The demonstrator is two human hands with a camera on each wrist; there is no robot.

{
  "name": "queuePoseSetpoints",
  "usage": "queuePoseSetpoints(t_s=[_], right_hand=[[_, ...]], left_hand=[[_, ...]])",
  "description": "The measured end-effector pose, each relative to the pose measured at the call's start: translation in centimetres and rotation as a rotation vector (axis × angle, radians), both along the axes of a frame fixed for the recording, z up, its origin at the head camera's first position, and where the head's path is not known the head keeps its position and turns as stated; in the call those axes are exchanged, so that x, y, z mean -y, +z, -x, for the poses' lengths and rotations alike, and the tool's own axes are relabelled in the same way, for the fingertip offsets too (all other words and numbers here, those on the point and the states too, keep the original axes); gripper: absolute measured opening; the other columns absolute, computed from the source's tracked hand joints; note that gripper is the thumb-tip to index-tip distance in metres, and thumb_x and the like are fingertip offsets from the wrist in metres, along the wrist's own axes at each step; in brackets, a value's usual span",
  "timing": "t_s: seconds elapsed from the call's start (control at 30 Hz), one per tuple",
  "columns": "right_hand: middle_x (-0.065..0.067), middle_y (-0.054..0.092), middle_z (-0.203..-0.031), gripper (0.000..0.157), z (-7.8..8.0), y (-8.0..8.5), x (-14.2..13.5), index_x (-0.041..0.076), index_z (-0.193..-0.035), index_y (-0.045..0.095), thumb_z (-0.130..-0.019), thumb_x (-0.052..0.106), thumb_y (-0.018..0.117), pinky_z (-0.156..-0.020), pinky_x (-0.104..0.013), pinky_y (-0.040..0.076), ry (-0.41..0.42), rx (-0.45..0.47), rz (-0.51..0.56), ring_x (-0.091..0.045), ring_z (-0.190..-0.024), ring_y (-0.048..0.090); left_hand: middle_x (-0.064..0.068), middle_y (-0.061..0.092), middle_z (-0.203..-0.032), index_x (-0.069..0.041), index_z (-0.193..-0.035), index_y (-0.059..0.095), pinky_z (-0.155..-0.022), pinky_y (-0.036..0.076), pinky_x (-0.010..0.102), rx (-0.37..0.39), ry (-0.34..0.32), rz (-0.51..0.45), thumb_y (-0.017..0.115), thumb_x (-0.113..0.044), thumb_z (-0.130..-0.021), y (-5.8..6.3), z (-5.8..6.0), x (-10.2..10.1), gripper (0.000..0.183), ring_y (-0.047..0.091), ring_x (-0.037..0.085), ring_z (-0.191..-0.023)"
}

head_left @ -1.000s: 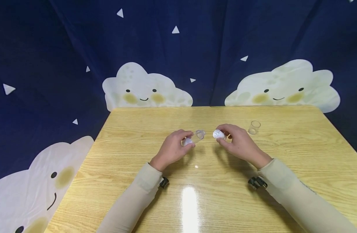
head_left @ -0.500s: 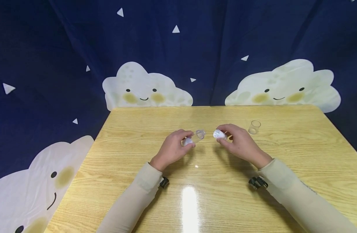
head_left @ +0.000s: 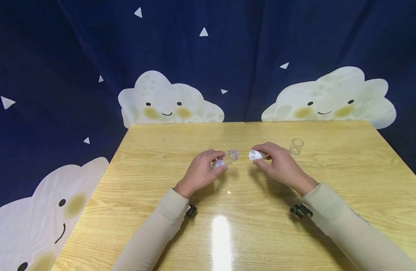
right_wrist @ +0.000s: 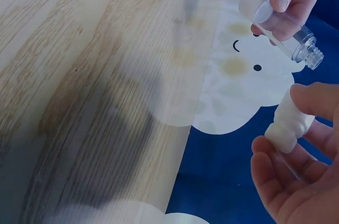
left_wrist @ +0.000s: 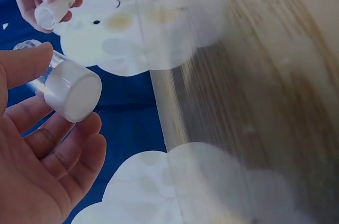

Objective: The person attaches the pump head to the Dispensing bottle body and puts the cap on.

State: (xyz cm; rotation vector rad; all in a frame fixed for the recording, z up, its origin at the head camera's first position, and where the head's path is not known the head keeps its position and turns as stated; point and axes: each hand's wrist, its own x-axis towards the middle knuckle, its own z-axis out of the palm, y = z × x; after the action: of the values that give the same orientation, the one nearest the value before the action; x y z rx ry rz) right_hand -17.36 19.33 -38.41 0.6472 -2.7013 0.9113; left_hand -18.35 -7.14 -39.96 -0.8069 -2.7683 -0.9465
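In the head view my left hand [head_left: 200, 173] holds a small clear bottle [head_left: 233, 154] tilted, its neck pointing up and right. The left wrist view shows the bottle's white base [left_wrist: 79, 94] between thumb and fingers. Bare screw threads [right_wrist: 312, 57] ring the neck in the right wrist view. A white pump top [head_left: 255, 155] is pinched in my right hand [head_left: 279, 165], its hollow end turned toward the bottle. A short gap separates the two parts. Past the right hand, a clear cap [head_left: 296, 146] stands on the table.
Both forearms reach over a light wood-grain table [head_left: 143, 188], which carries a bright reflection near the front. A dark blue curtain [head_left: 242, 56] with smiling clouds hangs behind the table's far edge. Black wrist cameras [head_left: 300, 211] sit under the sleeves.
My right hand has turned the white pump top so its hollow end faces more to the left. My left hand keeps the bottle almost still.
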Motion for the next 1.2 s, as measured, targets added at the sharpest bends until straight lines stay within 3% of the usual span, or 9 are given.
queuePoseSetpoints(t_s=[0.27, 0.6, 0.87, 1.2], right_hand=[[-0.011, 0.072, -0.11, 0.034, 0.04, -0.03, -0.05, 0.006, -0.12, 0.07, -0.087, 0.013, 0.076, -0.074, -0.038, 0.055, -0.014, -0.027, -0.015, -0.02, -0.089, 0.066], [-0.012, 0.071, -0.111, 0.034, -0.07, 0.0, 0.04, 0.006, -0.123, 0.069, -0.09, 0.013, 0.073, -0.073, -0.035, 0.055, -0.01, 0.027, -0.007, -0.02, -0.09, 0.066], [-0.012, 0.071, -0.109, 0.036, -0.05, 0.01, 0.15, 0.003, -0.123, 0.069, -0.088, 0.011, 0.073, -0.072, -0.031, 0.051, 0.003, -0.008, 0.006, -0.021, -0.084, 0.063], [-0.016, 0.067, -0.118, 0.04, 0.12, 0.34, 0.07, 0.0, -0.133, 0.061, -0.095, 0.007, 0.064, -0.079, -0.041, 0.057, 0.021, 0.058, 0.008, -0.025, -0.094, 0.067]], left_hand=[[0.0, 0.069, -0.107, -0.014, -0.121, 0.069, -0.072, 0.048, 0.026, 0.009, 0.004, -0.002, 0.072, -0.028, -0.091, -0.12, 0.0, 0.02, 0.034, 0.056, 0.012, -0.084], [0.001, 0.069, -0.107, -0.013, -0.122, 0.069, -0.072, 0.048, 0.026, 0.015, 0.004, -0.009, 0.072, -0.028, -0.091, -0.16, -0.05, 0.0, 0.034, 0.056, 0.012, -0.084], [0.002, 0.071, -0.108, -0.012, -0.123, 0.069, -0.073, 0.049, 0.027, 0.002, -0.003, -0.01, 0.072, -0.027, -0.091, -0.4, -0.08, 0.02, 0.036, 0.058, 0.012, -0.084], [0.002, 0.07, -0.11, -0.013, -0.124, 0.068, -0.073, 0.049, 0.027, 0.025, 0.008, -0.013, 0.071, -0.027, -0.091, -0.17, 0.03, 0.09, 0.036, 0.058, 0.013, -0.086]])
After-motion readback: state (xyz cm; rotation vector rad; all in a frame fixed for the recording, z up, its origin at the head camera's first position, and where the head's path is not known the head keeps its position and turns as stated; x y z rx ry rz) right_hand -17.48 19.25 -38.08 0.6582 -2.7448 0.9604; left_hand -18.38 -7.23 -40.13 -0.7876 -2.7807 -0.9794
